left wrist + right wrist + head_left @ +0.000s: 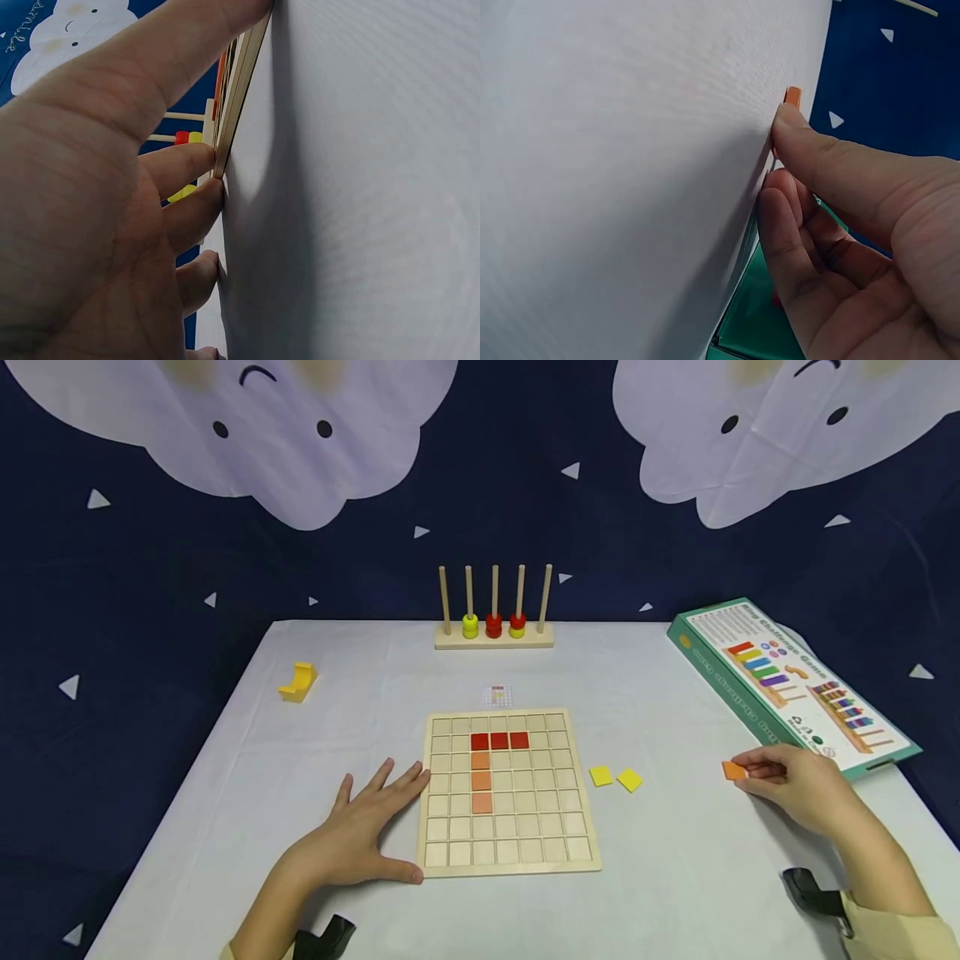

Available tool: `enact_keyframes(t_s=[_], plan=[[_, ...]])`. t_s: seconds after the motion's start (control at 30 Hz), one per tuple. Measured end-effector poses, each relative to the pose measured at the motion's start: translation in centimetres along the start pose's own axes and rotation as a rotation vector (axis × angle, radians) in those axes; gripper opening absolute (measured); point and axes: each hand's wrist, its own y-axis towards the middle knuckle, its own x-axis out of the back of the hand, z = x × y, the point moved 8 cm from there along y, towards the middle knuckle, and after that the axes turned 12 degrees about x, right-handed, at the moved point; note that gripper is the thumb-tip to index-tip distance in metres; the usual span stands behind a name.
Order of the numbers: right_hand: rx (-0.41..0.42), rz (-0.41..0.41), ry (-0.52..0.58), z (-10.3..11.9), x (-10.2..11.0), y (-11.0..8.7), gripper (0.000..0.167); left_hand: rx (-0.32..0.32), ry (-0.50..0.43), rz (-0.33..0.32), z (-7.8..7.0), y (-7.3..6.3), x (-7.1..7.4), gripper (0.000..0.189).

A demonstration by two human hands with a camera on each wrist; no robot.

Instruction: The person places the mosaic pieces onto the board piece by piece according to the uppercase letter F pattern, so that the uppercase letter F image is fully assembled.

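Observation:
A wooden grid board lies flat in the middle of the table. Three red tiles fill a row near its top, and three orange tiles run down below the leftmost red one. My left hand rests with spread fingers along the board's left edge; in the left wrist view its thumb and fingertips touch that edge. At the right, my right hand pinches an orange tile between thumb and fingers, low over the table. The right wrist view shows the tile sticking out past the thumb.
Two yellow tiles lie right of the board. Above it sits a small pattern card, and behind that a peg stand with red and yellow rings. A game box lies at the right, a yellow curved piece at the left.

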Motion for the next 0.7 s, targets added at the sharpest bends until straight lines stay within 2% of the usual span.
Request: enact_keyframes(t_s=[0.33,0.53,0.7], plan=[[0.072,-0.038,-0.010,0.6,-0.1,0.0,0.025,-0.009,-0.001,0.001,0.0,-0.1,0.0,0.125],[0.069,-0.020,0.002,0.6,-0.4,0.2,0.027,-0.004,0.001,-0.004,0.2,0.0,-0.1,0.125],[0.078,-0.049,0.006,1.7,-0.5,0.4,0.027,-0.006,-0.001,-0.003,0.2,0.0,-0.1,0.125]])
